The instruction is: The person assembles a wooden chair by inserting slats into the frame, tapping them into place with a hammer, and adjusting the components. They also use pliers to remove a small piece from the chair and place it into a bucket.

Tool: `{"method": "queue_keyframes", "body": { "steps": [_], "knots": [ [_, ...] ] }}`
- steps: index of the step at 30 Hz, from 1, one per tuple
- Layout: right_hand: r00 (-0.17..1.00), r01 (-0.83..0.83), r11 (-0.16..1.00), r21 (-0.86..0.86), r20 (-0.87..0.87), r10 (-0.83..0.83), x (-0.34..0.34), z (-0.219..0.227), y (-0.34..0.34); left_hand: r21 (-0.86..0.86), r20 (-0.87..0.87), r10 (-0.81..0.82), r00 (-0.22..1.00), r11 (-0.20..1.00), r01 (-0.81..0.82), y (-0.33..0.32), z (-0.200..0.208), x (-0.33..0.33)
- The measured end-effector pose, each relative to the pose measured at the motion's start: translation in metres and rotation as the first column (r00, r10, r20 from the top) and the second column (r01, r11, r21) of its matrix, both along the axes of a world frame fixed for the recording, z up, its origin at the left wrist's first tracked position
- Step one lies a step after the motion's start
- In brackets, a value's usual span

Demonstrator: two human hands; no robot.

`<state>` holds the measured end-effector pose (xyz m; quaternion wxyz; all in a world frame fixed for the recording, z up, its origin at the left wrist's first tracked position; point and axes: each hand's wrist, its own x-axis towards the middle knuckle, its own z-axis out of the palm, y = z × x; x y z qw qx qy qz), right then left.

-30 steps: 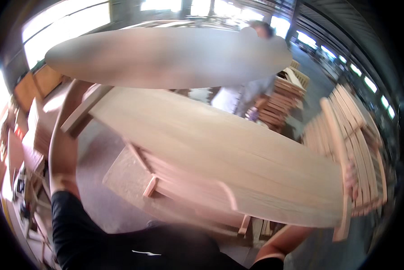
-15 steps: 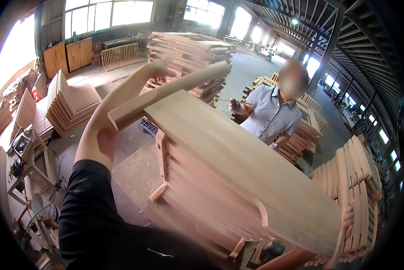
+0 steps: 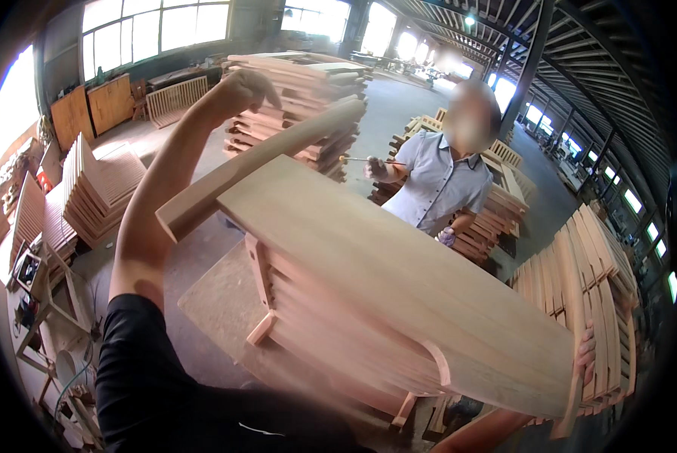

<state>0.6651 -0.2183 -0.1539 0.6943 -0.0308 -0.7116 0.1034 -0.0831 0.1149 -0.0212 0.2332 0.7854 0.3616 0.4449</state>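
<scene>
A wide, pale wooden panel (image 3: 384,264) stretches diagonally before me, with a slatted wooden frame (image 3: 316,332) beneath it. Along its left end lies a thick wooden rail (image 3: 263,170). Above this rail, apart from it, my left hand (image 3: 244,92) is raised with its fingers curled in a loose fist; nothing shows in it. At the far right end of the panel, my right hand (image 3: 586,351) wraps its fingers round an upright wooden end rail (image 3: 575,340). The right forearm passes low, partly hidden under the panel.
A co-worker (image 3: 440,181) in a light shirt and gloves stands across the panel, holding a thin brush-like stick (image 3: 357,159). Stacked wooden frames (image 3: 293,90) stand behind, with more slatted pieces left (image 3: 101,189) and right (image 3: 603,302). A cluttered stand (image 3: 44,302) is at lower left.
My left hand has lifted from beside the left rail up and to the left. The right hand keeps its hold. The whole view has shifted slightly.
</scene>
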Motion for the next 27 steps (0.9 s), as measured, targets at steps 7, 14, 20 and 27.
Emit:
{"method": "queue_keyframes", "body": {
  "steps": [7,14,20,27],
  "knots": [
    [1.0,0.026,1.0,-0.005,0.005,-0.026,0.01,-0.001,-0.003,0.405,-0.326,0.073,0.943,0.912,0.069,-0.081,0.013,0.023],
    [1.0,0.025,1.0,0.013,-0.001,-0.025,0.016,-0.005,-0.005,0.431,-0.383,0.169,0.908,0.902,0.014,-0.121,0.012,0.035],
    [1.0,-0.023,0.998,0.062,-0.002,0.023,0.017,0.001,0.003,0.337,-0.428,0.098,0.898,0.94,0.058,-0.145,0.014,0.041],
    [0.998,0.049,0.999,0.019,0.048,-0.05,0.017,0.007,-0.002,0.355,-0.339,0.159,0.927,0.934,-0.03,-0.142,0.009,0.035]
  ]
}}
